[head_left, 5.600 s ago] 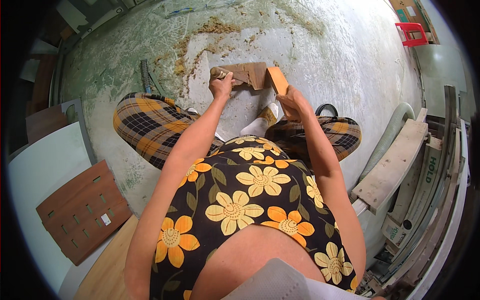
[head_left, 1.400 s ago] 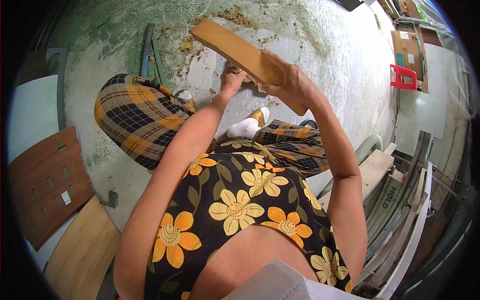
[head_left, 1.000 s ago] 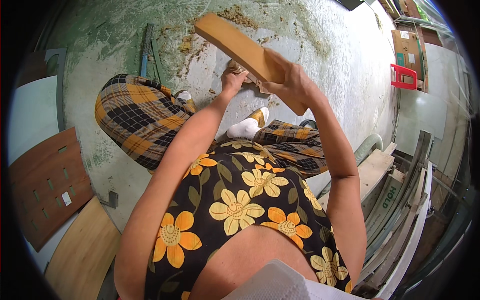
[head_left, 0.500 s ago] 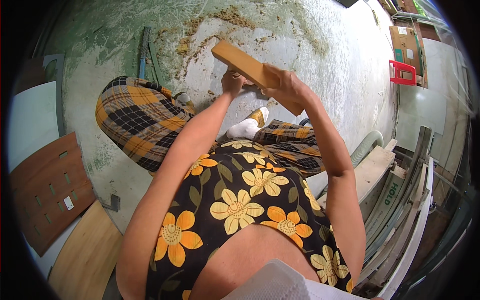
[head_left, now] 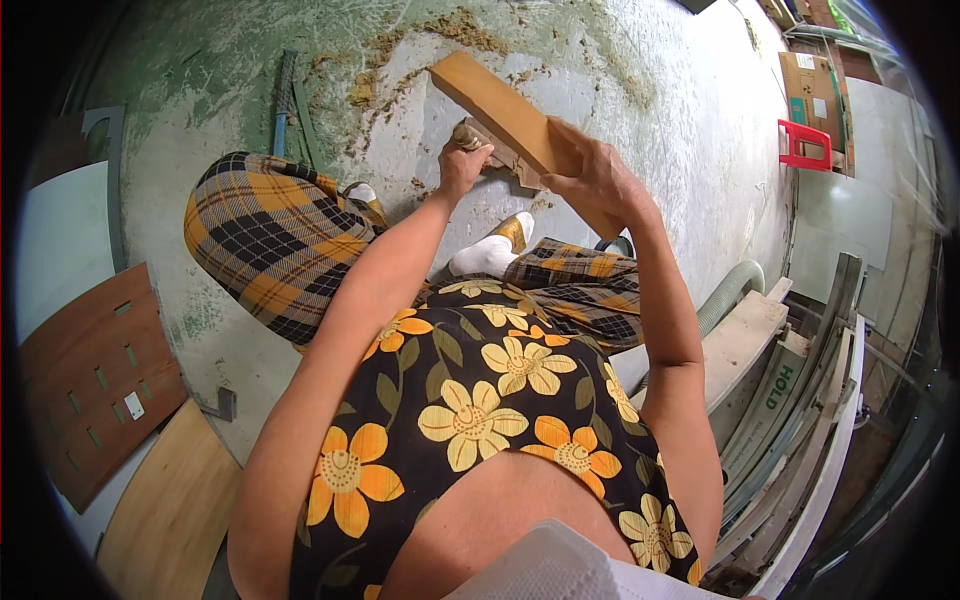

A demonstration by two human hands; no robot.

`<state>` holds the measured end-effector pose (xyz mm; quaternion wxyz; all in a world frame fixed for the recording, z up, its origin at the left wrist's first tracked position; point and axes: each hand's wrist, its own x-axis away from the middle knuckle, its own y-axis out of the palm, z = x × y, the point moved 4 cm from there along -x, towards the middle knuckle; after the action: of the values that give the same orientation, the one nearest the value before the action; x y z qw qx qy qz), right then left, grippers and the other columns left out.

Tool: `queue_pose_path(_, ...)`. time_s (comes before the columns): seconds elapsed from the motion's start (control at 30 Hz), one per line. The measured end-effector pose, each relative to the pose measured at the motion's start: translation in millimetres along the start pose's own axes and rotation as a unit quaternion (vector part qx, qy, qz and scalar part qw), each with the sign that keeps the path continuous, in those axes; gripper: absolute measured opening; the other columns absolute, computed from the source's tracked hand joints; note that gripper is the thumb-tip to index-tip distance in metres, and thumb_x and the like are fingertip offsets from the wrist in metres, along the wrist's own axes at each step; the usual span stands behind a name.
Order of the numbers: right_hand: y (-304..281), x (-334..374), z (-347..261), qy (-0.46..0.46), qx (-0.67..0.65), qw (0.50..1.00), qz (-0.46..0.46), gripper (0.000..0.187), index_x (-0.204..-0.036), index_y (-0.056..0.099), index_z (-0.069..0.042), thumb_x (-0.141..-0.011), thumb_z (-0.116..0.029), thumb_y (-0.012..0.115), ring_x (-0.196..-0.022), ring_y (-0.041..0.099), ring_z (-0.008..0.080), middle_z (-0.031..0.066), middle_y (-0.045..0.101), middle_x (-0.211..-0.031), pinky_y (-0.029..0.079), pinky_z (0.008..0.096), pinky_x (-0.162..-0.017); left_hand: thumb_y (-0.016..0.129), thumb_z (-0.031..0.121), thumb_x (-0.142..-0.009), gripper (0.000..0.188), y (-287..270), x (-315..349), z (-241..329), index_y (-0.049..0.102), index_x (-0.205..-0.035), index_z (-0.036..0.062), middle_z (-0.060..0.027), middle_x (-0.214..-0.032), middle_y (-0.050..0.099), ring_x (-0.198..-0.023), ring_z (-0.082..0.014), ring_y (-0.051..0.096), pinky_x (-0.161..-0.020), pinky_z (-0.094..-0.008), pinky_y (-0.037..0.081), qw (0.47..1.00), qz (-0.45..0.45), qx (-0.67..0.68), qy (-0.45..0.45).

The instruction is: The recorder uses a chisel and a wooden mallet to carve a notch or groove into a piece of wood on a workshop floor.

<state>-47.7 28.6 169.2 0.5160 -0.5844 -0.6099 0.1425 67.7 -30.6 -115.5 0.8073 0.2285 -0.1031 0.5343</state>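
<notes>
My right hand (head_left: 600, 178) is closed round a thick, yellow-brown wooden board (head_left: 490, 95). The board is tilted, its far end up to the left and its near end down by my right knee. Just left of it, my left hand (head_left: 464, 166) grips a worn, pale wooden piece (head_left: 512, 166) with a rounded knob-like end. Part of that piece is hidden behind the board, so its exact kind cannot be made out. Both hands are above the floor, in front of my white-socked foot (head_left: 490, 256).
Sawdust-like debris (head_left: 465, 32) lies scattered on the worn floor. Long narrow strips (head_left: 287, 105) lie left of it. Panels, one brown and slotted (head_left: 100, 380), lean at left. A red stool (head_left: 805, 145), a ribbed hose (head_left: 735, 290) and stacked lengths (head_left: 790, 390) are at right.
The board has shifted slightly up and right with my right hand. My left hand has come out from under it, and the pale wooden piece it grips now shows.
</notes>
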Motion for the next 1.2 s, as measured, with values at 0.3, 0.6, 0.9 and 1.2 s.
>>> queue_pose_path(0.3,0,-2,3,0.002,0.005,1.0,0.002,0.086,-0.144,0.046,-0.011,-0.067,-0.029,0.079,-0.099,0.069,0.0308,0.0199,0.068,-0.113,0.053,0.0399,-0.089,0.073,0.008,-0.081,0.013,1,7,7,0.066,-0.089,0.0005,-0.0076,-0.078,0.071,-0.065,-0.0144,0.069,-0.058,-0.0276,0.055,0.999,0.006,-0.016,0.04)
queue_pose_path(0.6,-17,-10,-44,-0.007,0.057,0.998,-0.037,0.076,-0.139,0.05,-0.019,-0.068,-0.031,0.075,-0.093,0.069,0.0319,0.0174,0.07,-0.107,0.055,0.0414,-0.085,0.074,0.016,-0.079,0.019,-3,2,-1,0.066,-0.089,0.0015,-0.0079,-0.075,0.072,-0.067,-0.0173,0.07,-0.063,-0.0314,0.056,0.999,0.02,-0.035,-0.01)
queue_pose_path(0.9,-19,-14,-56,-0.024,0.12,0.988,-0.09,0.083,-0.145,0.045,-0.02,-0.069,-0.024,0.079,-0.097,0.069,0.0291,0.0172,0.069,-0.111,0.055,0.0391,-0.089,0.078,0.026,-0.074,0.032,3,9,13,0.067,-0.093,0.0027,-0.01,-0.083,0.073,-0.077,-0.0223,0.071,-0.072,-0.0353,0.055,0.993,0.015,-0.114,0.007)
queue_pose_path(1.2,-1,-19,-29,-0.023,0.093,0.991,-0.097,0.084,-0.144,0.047,-0.019,-0.066,-0.027,0.079,-0.1,0.068,0.0294,0.017,0.069,-0.113,0.053,0.0397,-0.091,0.076,0.026,-0.076,0.036,7,4,-3,0.066,-0.101,0.003,-0.0112,-0.092,0.073,-0.086,-0.025,0.07,-0.077,-0.0361,0.054,0.993,0.016,-0.113,-0.004)
